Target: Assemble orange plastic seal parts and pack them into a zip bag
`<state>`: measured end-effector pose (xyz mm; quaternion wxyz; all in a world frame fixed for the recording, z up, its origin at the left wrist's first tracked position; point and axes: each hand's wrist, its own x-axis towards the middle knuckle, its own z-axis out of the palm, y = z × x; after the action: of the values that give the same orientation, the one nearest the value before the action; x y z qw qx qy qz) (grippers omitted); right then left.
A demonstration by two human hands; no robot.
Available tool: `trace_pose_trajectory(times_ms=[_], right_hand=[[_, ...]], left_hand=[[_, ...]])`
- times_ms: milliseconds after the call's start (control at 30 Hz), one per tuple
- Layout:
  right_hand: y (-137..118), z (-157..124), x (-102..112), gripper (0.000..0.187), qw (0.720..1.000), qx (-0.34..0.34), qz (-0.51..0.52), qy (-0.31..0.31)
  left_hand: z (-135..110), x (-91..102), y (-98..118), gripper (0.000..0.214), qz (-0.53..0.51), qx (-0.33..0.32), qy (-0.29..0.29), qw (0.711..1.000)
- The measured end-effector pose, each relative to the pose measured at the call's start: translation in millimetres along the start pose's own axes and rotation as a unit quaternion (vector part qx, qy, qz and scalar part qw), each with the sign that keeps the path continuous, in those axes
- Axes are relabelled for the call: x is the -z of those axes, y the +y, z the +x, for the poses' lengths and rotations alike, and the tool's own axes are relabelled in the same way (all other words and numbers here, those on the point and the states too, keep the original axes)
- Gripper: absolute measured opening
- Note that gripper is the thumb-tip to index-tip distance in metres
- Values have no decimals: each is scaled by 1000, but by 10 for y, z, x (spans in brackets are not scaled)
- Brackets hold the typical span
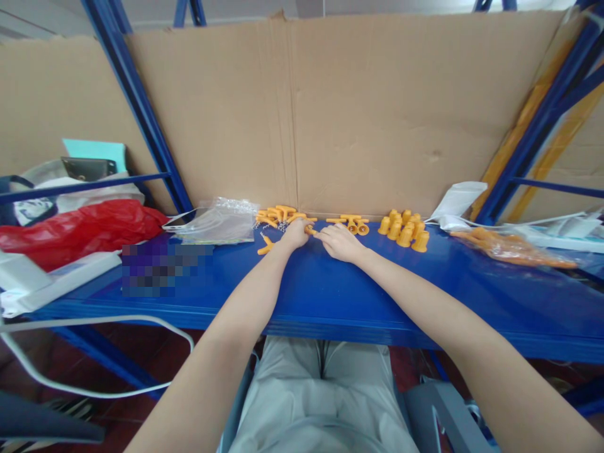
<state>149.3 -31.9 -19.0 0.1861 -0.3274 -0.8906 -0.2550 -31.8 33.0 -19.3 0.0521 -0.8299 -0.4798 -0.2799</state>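
We find both hands together on the blue table (330,296), just left of the cluster of orange cones (403,231). The left hand (295,236) is curled, its fingertips pinched on a small orange piece (310,231). The right hand (340,242), loosely closed, touches the piece's other end; we cannot tell whether it grips. The piece lies between them, equally near both, with its long axis running left to right towards the cones. Farther left of the cones lie orange T-pieces (278,216).
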Motion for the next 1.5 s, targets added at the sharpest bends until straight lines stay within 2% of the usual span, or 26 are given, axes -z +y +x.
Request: trace_pose_trajectory(times_ms=[133,300,433,567,700,833,900,1033,1100,1233,1400,1500], right_hand=[[11,7,69,34,997,-61,-36,-27],[65,4,73,36,991,-123,-42,-25],[83,-5,65,35,989,-144,-46,-7],[104,-30,119,33,989,-140,-51,11],[245,-33,292,28,986,-152,-34,60],[540,-32,569,28,958,-240,-19,155],[688,-81,689,28,943,-286,-9,169],[873,-359,759,27,927,-365,-12,82],[925,-550,707,28,917,-397,-26,31],[1018,-832,575,28,910,-411,-31,-50],[1046,-884,555,34,882,-451,-29,-135],[1023,-862,575,37,877,-457,-31,-146]], left_hand=[[-25,60,89,48,0,26,28,999],[-78,183,251,45,15,62,-5,998],[-91,254,350,41,17,97,-18,995],[-78,263,376,37,1,87,-7,996],[-64,253,349,35,-11,68,-1,998],[-56,241,332,37,-17,68,-14,997],[-54,223,333,37,-24,59,-18,998],[-52,174,339,36,-41,37,-16,998],[-51,160,343,36,-43,32,-16,998],[-53,166,353,33,-33,32,-19,999],[-65,185,362,30,-33,29,-20,999],[-70,182,361,28,-34,25,-18,999]])
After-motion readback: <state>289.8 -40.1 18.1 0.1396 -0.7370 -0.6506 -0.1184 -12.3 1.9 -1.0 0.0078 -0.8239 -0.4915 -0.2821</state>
